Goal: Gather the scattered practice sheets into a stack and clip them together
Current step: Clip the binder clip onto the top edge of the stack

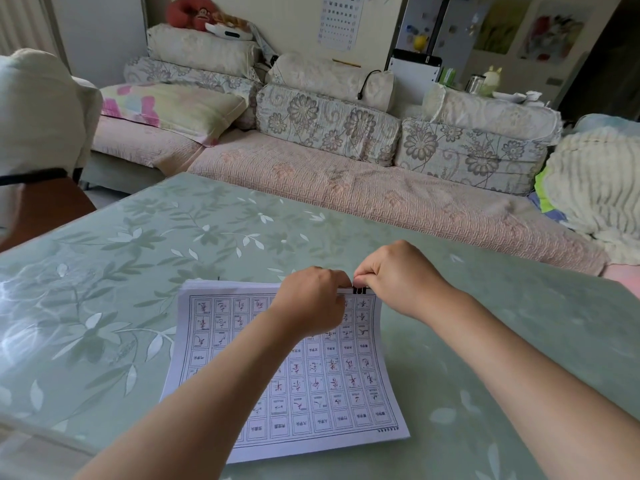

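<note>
**Tabletop status: clip at the far edge of the stack**

Green, leaf-patterned table (138, 237) fills the foreground; a floral sofa (346, 188) runs along its far side, at 12 o'clock.

1. Location. The sheet stack (311, 393) lies flat near the table's middle, printed side up, with its long axis running roughly 12 to 6 o'clock. The sheets look squared up, and none can be seen loose elsewhere.
2. Clip. The binder clip (360, 290) sits on the stack's far short edge, toward the 1 o'clock corner. How deep it bites cannot be told.
3. Hands. The right hand (398, 275) is curled, its fingertips pinching the clip from the 2 o'clock side. The left hand (311, 299) is curled over the same far edge just beside the clip, at its 9 o'clock, and appears to pinch the sheets. Both hands almost touch.
4. Key relation. The clip lies between the two hands, nearer the right — so any seating or release falls to that hand while the left steadies the paper.
5. Clearance. Bare table lies at 12, 3 and 9 o'clock of the stack, so there is room to withdraw either hand. The stack's near edge lies close to the table's 6 o'clock edge — avoid dragging it that way.
</note>
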